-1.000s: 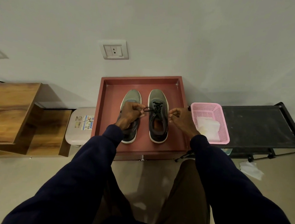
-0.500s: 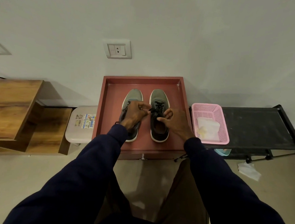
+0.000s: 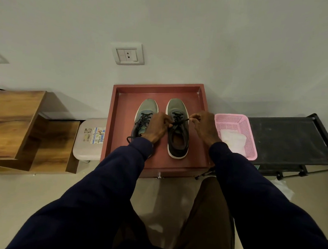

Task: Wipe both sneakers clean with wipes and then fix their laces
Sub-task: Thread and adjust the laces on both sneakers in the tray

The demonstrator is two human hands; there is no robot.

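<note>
Left hand [image 3: 158, 127] and right hand [image 3: 202, 126] each pinch 1 lace end [image 3: 186, 120] of the right sneaker [image 3: 177, 142]; likely tying step, loop next.

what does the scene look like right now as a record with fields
left hand: pinches a lace of the right sneaker
right hand: pinches the same sneaker's lace, other side
right sneaker: in red tray, between both hands
left sneaker: beside it in tray, lace end trailing
pink basket: right of tray, holds white wipes
</note>
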